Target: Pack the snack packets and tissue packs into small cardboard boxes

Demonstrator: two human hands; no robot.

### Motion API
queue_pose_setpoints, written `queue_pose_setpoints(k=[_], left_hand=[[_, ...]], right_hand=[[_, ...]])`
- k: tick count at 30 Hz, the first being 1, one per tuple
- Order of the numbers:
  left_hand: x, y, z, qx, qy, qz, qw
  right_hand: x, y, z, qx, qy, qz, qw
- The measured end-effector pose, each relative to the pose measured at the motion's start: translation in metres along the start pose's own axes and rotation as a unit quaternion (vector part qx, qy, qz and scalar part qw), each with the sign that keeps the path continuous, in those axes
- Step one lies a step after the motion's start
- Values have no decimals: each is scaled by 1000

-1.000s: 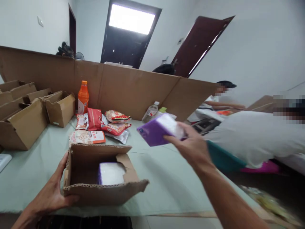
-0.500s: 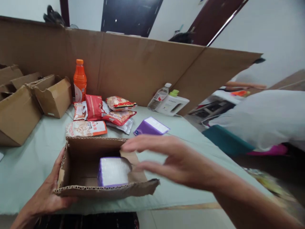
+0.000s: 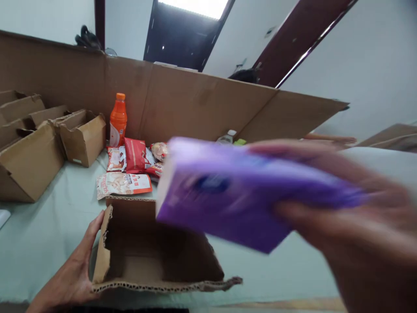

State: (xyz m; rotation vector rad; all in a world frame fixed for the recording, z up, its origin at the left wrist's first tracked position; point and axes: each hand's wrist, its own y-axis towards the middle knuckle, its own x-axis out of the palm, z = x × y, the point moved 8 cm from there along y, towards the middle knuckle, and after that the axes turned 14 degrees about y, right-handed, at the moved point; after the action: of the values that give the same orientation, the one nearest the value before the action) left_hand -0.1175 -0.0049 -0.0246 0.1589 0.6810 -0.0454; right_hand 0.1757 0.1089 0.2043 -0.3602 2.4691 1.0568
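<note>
My right hand (image 3: 329, 200) grips a purple tissue pack (image 3: 224, 191), raised above the right part of an open cardboard box (image 3: 137, 265) and blurred by motion. The fingers lie over the pack's top and the thumb presses its near side. At the box's left end, my left hand (image 3: 76, 261) is closed on the torn wall. The bare bottom of the box shows. Just behind it on the cloth lie a white and orange snack pouch (image 3: 124, 184) and a red snack packet (image 3: 135, 155). The held pack hides the packets further right.
Several cardboard boxes (image 3: 35, 161) stand at the left, near an orange drink bottle (image 3: 118, 121). A cardboard partition (image 3: 195, 102) runs along the back. The tops of a clear bottle (image 3: 228, 137) and a green cap (image 3: 240, 142) show. Another person's arm (image 3: 329, 138) is beyond at right.
The tissue pack that lay in the box is gone from it, and my right hand, open before, now grips a purple pack above. The view has tilted up and shifted slightly.
</note>
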Motion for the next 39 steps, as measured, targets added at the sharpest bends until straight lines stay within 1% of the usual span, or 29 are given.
queue_pose_setpoints(k=[1, 2, 3, 4, 5, 6, 7, 8, 9, 10, 11, 12, 13, 14, 15, 17, 19, 20, 21, 22, 24, 26, 28, 30, 32, 34, 36, 39], left_hand=[[1, 0, 0, 3, -6, -2, 1000], [2, -1, -1, 4, -11, -4, 1000], [3, -1, -2, 5, -15, -7, 1000], [5, -1, -2, 6, -15, -8, 1000], [7, -1, -2, 4, -9, -7, 1000], [9, -1, -3, 0, -2, -2, 1000], [11, -1, -4, -5, 5, 5, 1000], [12, -1, -6, -12, 9, 15, 1000], [13, -2, -7, -18, 10, 24, 1000], [15, -3, -9, -24, 10, 28, 999], [17, -4, -11, -28, 11, 27, 999], [19, -7, -14, -32, 14, 26, 999], [19, -10, -17, -37, 22, 26, 999], [20, -13, -21, -42, 34, 26, 998], [19, -17, -26, -45, 48, 28, 997], [18, -24, -33, -45, 76, 35, 995], [18, -28, -38, -39, 100, 31, 994], [19, -28, -39, -36, 107, 27, 993], [20, -28, -39, -33, 108, 25, 993], [20, -27, -38, -30, 104, 27, 994], [20, -24, -36, -27, 86, 32, 995], [19, -19, -35, -32, 65, 35, 997], [13, -13, -36, -51, 55, 46, 996], [1, -6, -39, -81, 48, 88, 992], [-13, 2, -43, -109, 47, 137, 983], [-21, 11, -46, -117, 50, 173, 977], [-21, 19, -48, -115, 54, 190, 973], [-12, 21, -52, -106, 60, 206, 971]], right_hand=[[-26, 3, 7, 3, -7, 83, 997], [-41, 4, 17, 8, -22, 126, 992], [-45, 7, 32, 16, -53, 124, 991], [-38, 11, 52, 30, -101, 85, 991], [-23, 12, 75, 49, -153, 22, 987], [-2, 11, 102, 72, -188, -55, 978], [18, 8, 128, 90, -195, -106, 971], [36, 4, 150, 100, -194, -136, 966], [54, 0, 168, 105, -194, -158, 962], [68, -3, 182, 109, -196, -166, 960], [78, -6, 191, 111, -199, -163, 960], [83, -9, 196, 111, -204, -155, 960], [84, -13, 197, 112, -210, -141, 961], [80, -17, 193, 108, -216, -122, 963], [72, -23, 187, 97, -219, -94, 966], [49, -42, 168, 59, -215, -24, 975], [26, -74, 150, 20, -189, 48, 981], [19, -94, 145, 12, -168, 66, 984], [16, -115, 143, 16, -144, 68, 987], [18, -136, 144, 29, -117, 54, 991], [33, -174, 150, 77, -55, -5, 996], [60, -199, 154, 135, 16, -82, 987], [93, -206, 150, 177, 93, -147, 969], [123, -195, 143, 187, 160, -183, 952], [147, -172, 140, 181, 213, -183, 943], [165, -150, 147, 176, 243, -163, 940], [176, -137, 158, 177, 255, -141, 940], [182, -138, 170, 176, 250, -115, 945]])
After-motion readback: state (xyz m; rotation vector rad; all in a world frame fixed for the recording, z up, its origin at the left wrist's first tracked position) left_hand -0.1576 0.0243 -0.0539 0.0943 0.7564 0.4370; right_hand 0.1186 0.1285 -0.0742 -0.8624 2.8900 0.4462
